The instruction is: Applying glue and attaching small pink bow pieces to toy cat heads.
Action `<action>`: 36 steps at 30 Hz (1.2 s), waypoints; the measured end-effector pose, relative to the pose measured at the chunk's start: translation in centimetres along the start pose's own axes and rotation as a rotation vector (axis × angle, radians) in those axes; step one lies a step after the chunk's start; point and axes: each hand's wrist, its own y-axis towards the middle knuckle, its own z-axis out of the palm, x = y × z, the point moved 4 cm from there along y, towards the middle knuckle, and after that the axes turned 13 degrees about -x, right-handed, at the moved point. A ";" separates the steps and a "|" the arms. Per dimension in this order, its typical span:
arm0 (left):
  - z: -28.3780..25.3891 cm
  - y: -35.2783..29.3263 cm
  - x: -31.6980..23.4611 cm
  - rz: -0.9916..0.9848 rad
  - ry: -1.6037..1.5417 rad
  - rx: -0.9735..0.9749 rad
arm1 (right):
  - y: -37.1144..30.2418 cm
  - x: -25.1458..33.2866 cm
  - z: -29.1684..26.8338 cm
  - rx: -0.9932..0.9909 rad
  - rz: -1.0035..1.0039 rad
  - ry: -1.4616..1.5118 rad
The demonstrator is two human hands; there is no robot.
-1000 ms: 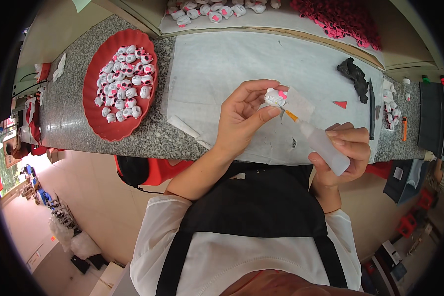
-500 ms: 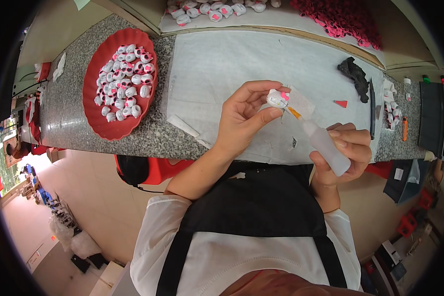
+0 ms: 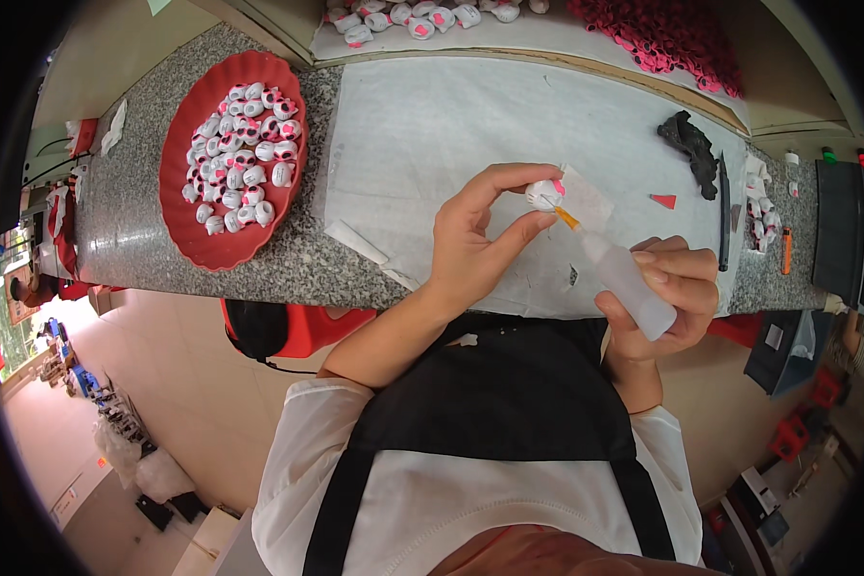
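Observation:
Between the thumb and fingertips of my left hand point(image 3: 475, 226) is a small white figurine head point(image 3: 544, 196) with a pink patch. My right hand point(image 3: 677, 293) grips a translucent squeeze bottle point(image 3: 629, 286), tilted so that its amber-coloured nozzle point(image 3: 567, 218) points up and left. The nozzle's tip reaches the lower side of the figurine head, touching it or nearly so. Both hands are above the white paper sheet point(image 3: 422, 134) on the counter. My left fingers hide part of the head.
To the left stands a red scalloped tray point(image 3: 178, 206) holding many similar white and pink heads. A shelf behind carries more white pieces point(image 3: 422, 27) and a heap of pink pieces point(image 3: 658, 43). Right lie a crumpled black piece point(image 3: 689, 152), a red scrap point(image 3: 662, 202) and an orange marker-like stick point(image 3: 787, 252).
The figurine head has turned in my left fingers, showing less of its pink patch. My right hand and the squeeze bottle have shifted slightly left.

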 end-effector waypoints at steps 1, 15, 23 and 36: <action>0.0 0.0 0.0 0.000 -0.001 0.000 | 0.0 0.0 0.1 0.016 0.006 0.010; 0.1 0.4 -0.5 0.043 0.060 0.036 | 0.5 -0.2 -0.5 0.030 0.025 0.018; -1.3 0.5 -0.2 -0.148 -0.241 -0.182 | 3.8 -6.3 0.4 0.102 0.558 0.151; -1.1 0.9 -0.1 -0.167 -0.236 -0.208 | 11.5 -18.2 5.4 0.562 -0.297 -0.852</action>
